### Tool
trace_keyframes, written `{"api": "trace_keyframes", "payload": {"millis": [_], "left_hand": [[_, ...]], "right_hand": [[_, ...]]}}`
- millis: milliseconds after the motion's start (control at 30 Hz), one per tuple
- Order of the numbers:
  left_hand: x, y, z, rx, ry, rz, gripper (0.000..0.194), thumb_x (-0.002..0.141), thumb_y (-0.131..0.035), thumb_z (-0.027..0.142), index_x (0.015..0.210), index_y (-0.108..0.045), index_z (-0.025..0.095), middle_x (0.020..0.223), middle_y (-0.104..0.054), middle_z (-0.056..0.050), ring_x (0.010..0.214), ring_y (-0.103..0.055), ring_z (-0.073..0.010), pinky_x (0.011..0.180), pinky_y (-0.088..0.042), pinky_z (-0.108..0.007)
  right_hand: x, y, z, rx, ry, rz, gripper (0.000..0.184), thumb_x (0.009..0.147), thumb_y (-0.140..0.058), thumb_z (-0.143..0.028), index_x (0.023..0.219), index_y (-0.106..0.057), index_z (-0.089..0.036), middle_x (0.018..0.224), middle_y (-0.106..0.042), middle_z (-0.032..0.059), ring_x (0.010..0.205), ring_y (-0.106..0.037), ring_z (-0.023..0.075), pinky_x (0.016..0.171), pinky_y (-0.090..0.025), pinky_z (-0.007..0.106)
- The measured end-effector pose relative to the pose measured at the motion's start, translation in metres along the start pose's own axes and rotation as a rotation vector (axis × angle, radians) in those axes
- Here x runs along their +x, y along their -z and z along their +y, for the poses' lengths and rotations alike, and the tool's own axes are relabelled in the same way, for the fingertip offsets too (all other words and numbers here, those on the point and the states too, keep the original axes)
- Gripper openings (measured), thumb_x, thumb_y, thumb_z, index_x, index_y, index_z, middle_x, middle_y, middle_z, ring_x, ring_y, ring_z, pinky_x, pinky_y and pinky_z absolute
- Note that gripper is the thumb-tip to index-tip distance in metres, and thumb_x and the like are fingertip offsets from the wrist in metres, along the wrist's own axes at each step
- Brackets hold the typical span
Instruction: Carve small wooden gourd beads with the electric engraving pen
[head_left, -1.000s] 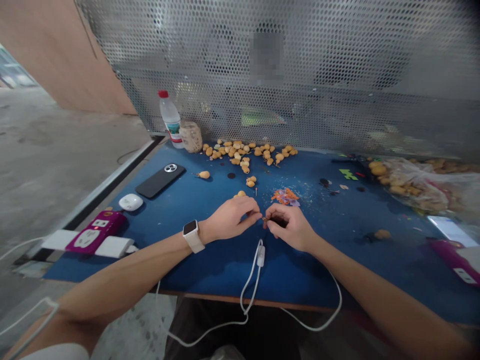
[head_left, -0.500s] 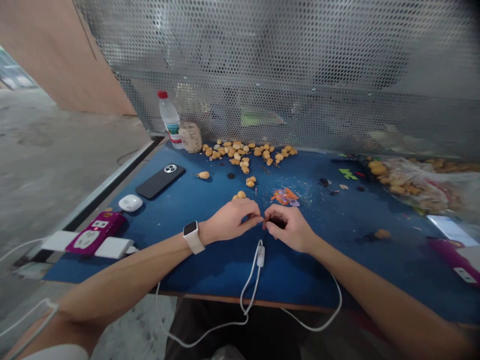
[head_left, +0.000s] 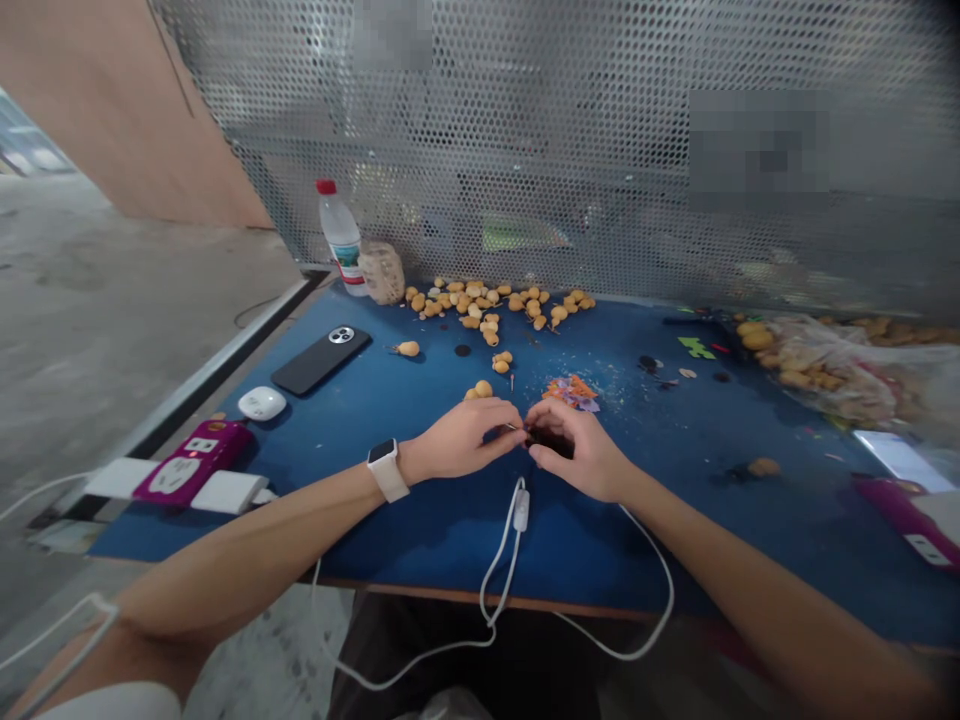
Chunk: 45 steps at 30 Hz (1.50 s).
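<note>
Since the earlier view, the right hand (head_left: 579, 452) has curled higher and closed in, and it now meets the left hand (head_left: 461, 440) above the blue tabletop (head_left: 615, 565). The hands are together: the left fingertips (head_left: 496, 432) pinch a thin pin (head_left: 511, 427), whose end points at a small dark piece (head_left: 546, 441) clamped in the right fingers, mostly hidden, so its exact form is unclear. Both sit at the middle of the table. Tan gourd-shaped beads (head_left: 487, 310) lie at 12 o'clock from the hands, and orange-and-purple scraps (head_left: 571, 393) sit just beyond the right fingers. A slip of the pin could jab a finger, and a loosened pinch could drop the dark piece among the scraps. A white cable (head_left: 519, 512) runs just below the hands and could snag a wrist if they pull back.
</note>
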<state>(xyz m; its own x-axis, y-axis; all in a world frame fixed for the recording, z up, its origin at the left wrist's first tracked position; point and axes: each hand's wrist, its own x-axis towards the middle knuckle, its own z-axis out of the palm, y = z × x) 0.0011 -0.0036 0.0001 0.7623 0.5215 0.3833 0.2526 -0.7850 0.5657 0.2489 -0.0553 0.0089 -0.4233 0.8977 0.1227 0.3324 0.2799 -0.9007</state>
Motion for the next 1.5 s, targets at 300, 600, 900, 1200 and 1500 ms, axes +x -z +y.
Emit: {"api": "trace_keyframes", "payload": {"millis": [300,600,900,1200,1500], "left_hand": [[0.003,0.024,0.010,-0.091,0.064,0.180,0.025,0.108,-0.076,0.038,0.095,-0.063,0.022,0.090,-0.072,-0.002,0.080,-0.063,-0.0164,0.077,-0.052,-0.030],[0.000,-0.007,0.029,-0.336,-0.025,-0.488,0.010,0.110,-0.079,0.015,0.104,-0.085,0.021,0.104,-0.082,-0.005,0.086,-0.077,-0.0146,0.084,-0.060,-0.026],[0.003,-0.010,0.037,-0.154,0.047,-0.387,0.014,0.109,-0.079,0.014,0.096,-0.082,0.020,0.099,-0.085,-0.002,0.091,-0.075,-0.0183,0.085,-0.051,-0.032],[0.002,-0.014,0.033,-0.144,0.097,-0.351,0.011,0.109,-0.079,0.015,0.103,-0.083,0.023,0.101,-0.086,-0.001,0.101,-0.075,-0.0208,0.092,-0.048,-0.037],[0.001,-0.016,0.024,-0.299,0.039,-0.235,0.008,0.109,-0.079,0.022,0.102,-0.083,0.021,0.110,-0.081,-0.007,0.103,-0.078,-0.0195,0.096,-0.059,-0.032]], "right_hand": [[0.009,0.006,0.017,-0.133,-0.045,0.284,0.028,0.104,-0.069,-0.052,0.111,-0.064,-0.025,0.087,-0.066,0.0008,0.080,-0.064,0.0220,0.075,-0.049,0.037],[0.007,0.002,0.020,-0.124,0.014,0.323,0.028,0.103,-0.073,-0.051,0.111,-0.066,-0.025,0.091,-0.068,0.0015,0.082,-0.065,0.0214,0.080,-0.052,0.037],[0.008,-0.005,0.028,0.057,-0.084,0.256,0.046,0.105,-0.074,-0.055,0.134,-0.053,-0.027,0.095,-0.070,-0.0013,0.059,-0.063,0.0144,0.060,-0.052,0.034],[0.010,-0.006,0.028,0.301,0.036,0.359,0.046,0.110,-0.067,-0.072,0.120,-0.050,-0.031,0.122,-0.075,0.0041,0.055,-0.068,0.0096,0.050,-0.055,0.029],[0.015,0.007,0.017,0.552,-0.159,0.317,0.041,0.098,-0.054,-0.051,0.132,-0.062,-0.030,0.123,-0.085,0.0128,0.074,-0.079,0.0250,0.068,-0.062,0.042]]}}
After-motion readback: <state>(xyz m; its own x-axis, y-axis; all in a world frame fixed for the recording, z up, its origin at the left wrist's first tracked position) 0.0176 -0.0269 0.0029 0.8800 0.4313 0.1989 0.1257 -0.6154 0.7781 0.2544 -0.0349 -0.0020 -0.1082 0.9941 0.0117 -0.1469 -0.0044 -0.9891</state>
